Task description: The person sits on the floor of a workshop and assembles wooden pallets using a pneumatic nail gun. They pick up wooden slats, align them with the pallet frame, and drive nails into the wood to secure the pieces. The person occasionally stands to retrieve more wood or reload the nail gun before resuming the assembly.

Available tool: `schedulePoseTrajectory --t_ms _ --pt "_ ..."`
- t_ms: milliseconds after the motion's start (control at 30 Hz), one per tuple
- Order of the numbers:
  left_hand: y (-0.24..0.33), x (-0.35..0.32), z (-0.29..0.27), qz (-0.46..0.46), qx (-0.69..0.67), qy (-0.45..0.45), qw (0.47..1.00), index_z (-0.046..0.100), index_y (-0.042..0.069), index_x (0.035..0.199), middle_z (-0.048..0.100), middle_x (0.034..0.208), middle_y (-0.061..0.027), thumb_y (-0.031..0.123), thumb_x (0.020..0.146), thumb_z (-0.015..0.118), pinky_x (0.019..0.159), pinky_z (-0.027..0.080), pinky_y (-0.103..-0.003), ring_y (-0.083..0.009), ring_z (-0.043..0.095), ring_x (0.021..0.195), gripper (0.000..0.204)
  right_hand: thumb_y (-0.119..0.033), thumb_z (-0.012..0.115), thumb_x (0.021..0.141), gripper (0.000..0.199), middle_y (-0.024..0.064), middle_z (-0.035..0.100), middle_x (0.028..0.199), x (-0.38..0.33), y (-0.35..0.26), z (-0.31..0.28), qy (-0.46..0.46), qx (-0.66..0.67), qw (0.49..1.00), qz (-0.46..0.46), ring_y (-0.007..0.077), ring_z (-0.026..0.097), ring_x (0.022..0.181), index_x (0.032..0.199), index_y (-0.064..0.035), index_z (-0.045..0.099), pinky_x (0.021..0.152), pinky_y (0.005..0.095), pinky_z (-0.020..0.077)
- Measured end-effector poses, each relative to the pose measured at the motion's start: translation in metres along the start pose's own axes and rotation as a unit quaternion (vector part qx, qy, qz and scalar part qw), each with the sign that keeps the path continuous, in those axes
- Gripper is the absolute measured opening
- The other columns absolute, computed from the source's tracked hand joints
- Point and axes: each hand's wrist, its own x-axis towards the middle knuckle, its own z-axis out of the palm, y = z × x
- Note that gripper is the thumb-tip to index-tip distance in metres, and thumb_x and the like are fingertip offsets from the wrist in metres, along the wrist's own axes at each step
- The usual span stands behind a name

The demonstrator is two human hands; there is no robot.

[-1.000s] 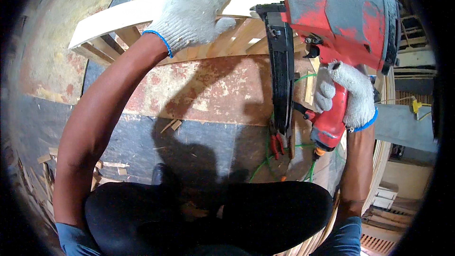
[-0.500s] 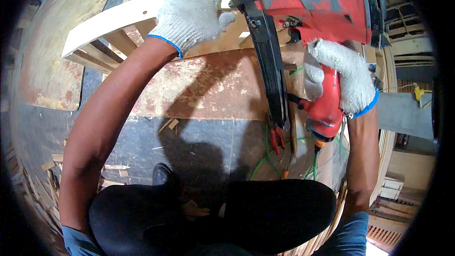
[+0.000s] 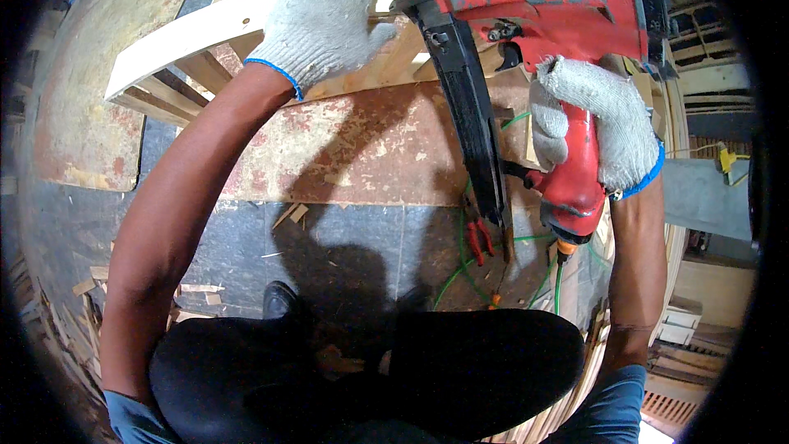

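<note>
My left hand (image 3: 322, 23), in a white knit glove with a blue cuff, lies flat on the pale top board of a slatted wooden frame (image 3: 195, 26). Its fingers stretch away from me and the thumb sticks out toward the right. My right hand (image 3: 600, 119), gloved the same way, is wrapped round the handle of a worn red and black nail gun (image 3: 546, 16). The gun's nose meets the top board just right of my left hand, or hovers close over it; contact is hard to tell. Its long black magazine (image 3: 464, 107) slants toward me.
A green air hose (image 3: 558, 288) runs from the handle's base to the floor. Red-handled pliers (image 3: 479, 240) lie near it. Worn boards (image 3: 345, 156) cover part of the dark floor under the frame. Wood scraps (image 3: 90, 296) lie at left, with stacked strips at right.
The gun's nose has shifted slightly left, while its handle and my right hand have moved a little to the right. My left hand appears slightly farther left, still on the board.
</note>
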Motion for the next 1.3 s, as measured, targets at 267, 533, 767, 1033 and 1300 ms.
schedulePoseTrajectory --t_ms 267,533,767,1033,1300 --pt "-0.003 0.001 0.003 0.005 -0.011 -0.005 1.000 0.052 0.005 0.128 0.063 0.115 -0.0201 0.043 0.087 0.070 0.093 0.049 -0.050 -0.0403 0.062 0.106 0.059 -0.027 0.067 0.091 0.024 0.0076 0.057 0.061 0.002 -0.009 0.002 -0.015 0.028 0.999 0.026 0.0179 0.054 0.047 0.084 -0.0042 0.063 0.044 0.0315 0.0434" --pt "-0.002 -0.003 0.001 0.005 -0.016 0.015 1.000 0.054 0.005 0.123 0.063 0.115 -0.0205 0.041 0.088 0.069 0.093 0.049 -0.049 -0.0388 0.063 0.105 0.053 -0.026 0.067 0.092 0.022 0.0073 0.058 0.061 0.014 -0.031 -0.009 -0.058 0.005 0.994 0.092 0.0178 0.054 0.045 0.089 -0.0051 0.062 0.043 0.0312 0.0461" --pt "-0.002 -0.004 -0.003 -0.008 -0.016 -0.014 1.000 0.056 0.004 0.119 0.064 0.112 -0.0198 0.041 0.088 0.069 0.092 0.050 -0.047 -0.0382 0.063 0.104 0.050 -0.028 0.066 0.094 0.024 0.0078 0.060 0.062 0.026 -0.064 -0.005 -0.062 -0.088 0.992 0.072 0.0177 0.055 0.040 0.094 -0.0045 0.059 0.037 0.0306 0.0489" --pt "-0.004 -0.005 0.000 0.009 -0.033 0.012 0.999 0.056 0.004 0.114 0.064 0.109 -0.0183 0.041 0.087 0.070 0.092 0.049 -0.047 -0.0375 0.063 0.103 0.048 -0.030 0.066 0.095 0.028 0.0065 0.059 0.060 0.024 -0.078 0.009 -0.052 -0.119 0.989 0.067 0.0166 0.056 0.039 0.094 -0.0035 0.059 0.037 0.0301 0.0506" --pt "-0.002 -0.005 0.000 0.008 -0.040 0.021 0.999 0.055 0.003 0.120 0.063 0.112 -0.0199 0.041 0.086 0.071 0.095 0.048 -0.047 -0.0378 0.062 0.106 0.053 -0.030 0.065 0.096 0.028 0.0059 0.059 0.060 0.020 -0.087 0.014 -0.055 -0.110 0.988 0.093 0.0165 0.056 0.039 0.088 -0.0042 0.060 0.037 0.0294 0.0503"
